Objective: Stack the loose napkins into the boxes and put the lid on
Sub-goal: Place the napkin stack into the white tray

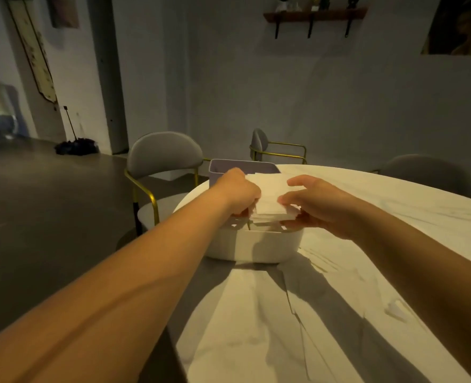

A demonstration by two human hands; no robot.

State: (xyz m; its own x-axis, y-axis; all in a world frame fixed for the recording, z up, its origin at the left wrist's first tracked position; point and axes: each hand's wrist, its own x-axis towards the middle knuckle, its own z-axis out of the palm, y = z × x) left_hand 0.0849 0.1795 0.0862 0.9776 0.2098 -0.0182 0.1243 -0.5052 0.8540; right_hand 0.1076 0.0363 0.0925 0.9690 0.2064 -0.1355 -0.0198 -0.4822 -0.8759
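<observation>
Left hand: the left hand (pixel 237 192) gripped the left edge of the napkin stack (pixel 270 194), with its fingers (pixel 244 210) curled round the sheets.
Right hand: the right hand (pixel 320 205) pinched the right edge, with the thumb on top and the other fingers (pixel 286 200) beneath.
Where the napkins were: the stack hung between both hands just above the open white box (pixel 253 244), where more sheets lay. The box stood on the surface (pixel 367 244), near its far left edge.
Risk, fanning: the sheets looked staggered. If either hand let go unevenly, they would likely splay and catch on the rim.
Risk, spill: the box sat close to the edge, so a push while pressing down could nudge it or drop sheets to the floor.
Risk, lid: a stack seated high or crooked would probably keep a lid from closing.
Count, boxes: two, the white one and a purple box (pixel 242 165) just behind it.
Count, stacks held: one; its sheets could not be counted.
Count, lids: none in view.
Count, stray pieces: one pale scrap (pixel 397 310) on the surface, possibly a napkin.
Count, chairs: three; the nearest chair (pixel 163 156) stood to the left.
</observation>
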